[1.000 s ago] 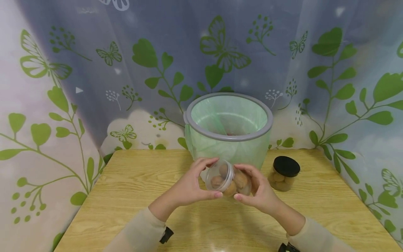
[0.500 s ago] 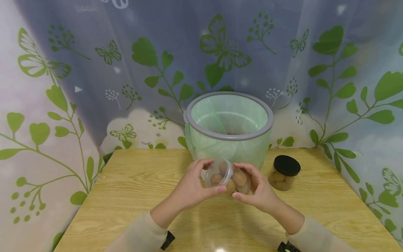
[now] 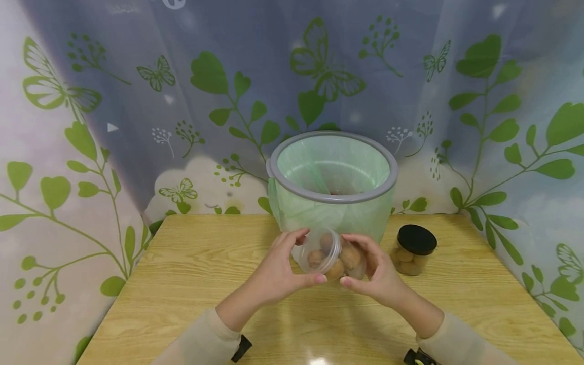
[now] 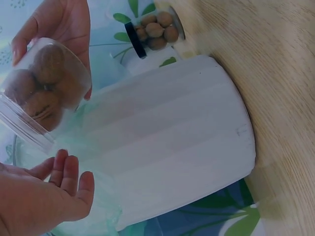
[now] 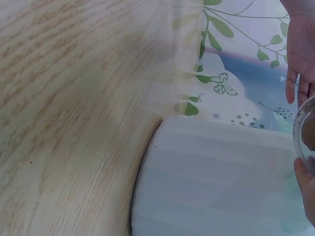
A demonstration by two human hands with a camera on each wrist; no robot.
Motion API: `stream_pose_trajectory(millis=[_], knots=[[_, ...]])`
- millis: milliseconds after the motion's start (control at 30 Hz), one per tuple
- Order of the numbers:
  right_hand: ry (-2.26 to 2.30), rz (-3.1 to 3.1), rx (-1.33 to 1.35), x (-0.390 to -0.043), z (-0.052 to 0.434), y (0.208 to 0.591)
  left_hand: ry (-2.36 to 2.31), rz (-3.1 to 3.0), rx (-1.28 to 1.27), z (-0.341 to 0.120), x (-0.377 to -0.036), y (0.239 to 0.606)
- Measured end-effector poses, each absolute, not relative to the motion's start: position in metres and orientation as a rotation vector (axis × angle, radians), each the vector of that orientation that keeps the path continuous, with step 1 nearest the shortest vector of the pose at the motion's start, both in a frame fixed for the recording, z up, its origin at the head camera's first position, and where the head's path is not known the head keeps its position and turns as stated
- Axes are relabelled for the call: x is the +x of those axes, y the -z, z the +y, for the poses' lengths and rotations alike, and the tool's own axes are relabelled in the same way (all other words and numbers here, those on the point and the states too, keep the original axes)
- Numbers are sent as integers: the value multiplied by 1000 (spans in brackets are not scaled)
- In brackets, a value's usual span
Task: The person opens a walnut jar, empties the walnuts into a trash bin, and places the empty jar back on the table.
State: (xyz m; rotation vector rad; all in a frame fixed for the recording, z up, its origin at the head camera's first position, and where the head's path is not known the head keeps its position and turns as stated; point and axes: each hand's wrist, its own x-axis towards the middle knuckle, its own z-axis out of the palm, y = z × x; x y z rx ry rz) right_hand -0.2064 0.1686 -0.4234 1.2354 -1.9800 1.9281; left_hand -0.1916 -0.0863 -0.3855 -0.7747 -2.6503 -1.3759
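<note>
A clear plastic jar (image 3: 339, 256) with several walnuts in it lies tilted on its side in the air, in front of the bin. Its threaded mouth (image 4: 27, 123) faces the left hand. My right hand (image 3: 380, 276) grips the base end, thumb below and fingers over the top. My left hand (image 3: 280, 266) is spread around the mouth end, fingers behind and thumb in front. In the left wrist view the fingers of this left hand (image 4: 54, 196) are loosely bent, with the fingertips right by the rim. Only part of the jar shows in the right wrist view.
Behind the hands stands a bin (image 3: 274, 170) with a grey rim and a pale green bag lining; something reddish lies inside. To the right, a second jar of walnuts with a black lid (image 3: 416, 240) stands on the wooden table (image 3: 196, 253). A printed curtain (image 3: 255, 40) hangs behind.
The jar and both hands hold nearly the same place, with only a slight shift and turn of the jar. The view has moved a little.
</note>
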Motion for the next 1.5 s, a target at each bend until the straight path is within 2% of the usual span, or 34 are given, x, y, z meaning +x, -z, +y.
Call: stream_pose_trajectory(millis=[367,533,1100,1500], knots=[[-1951,-1974,1258,-207,169,422,1497,-2537,-1064,-94,-203,386],[-1964,-1968,1281,-207,168,421,1505,-2515,-1117,-94,-205,384],[-1945,-1953,1292,-209,170,421,1487,-2528,-969,-87,-200,381],[-1923,-1947,1299,-210,170,421,1349,-2608,-775,-80,-192,377]])
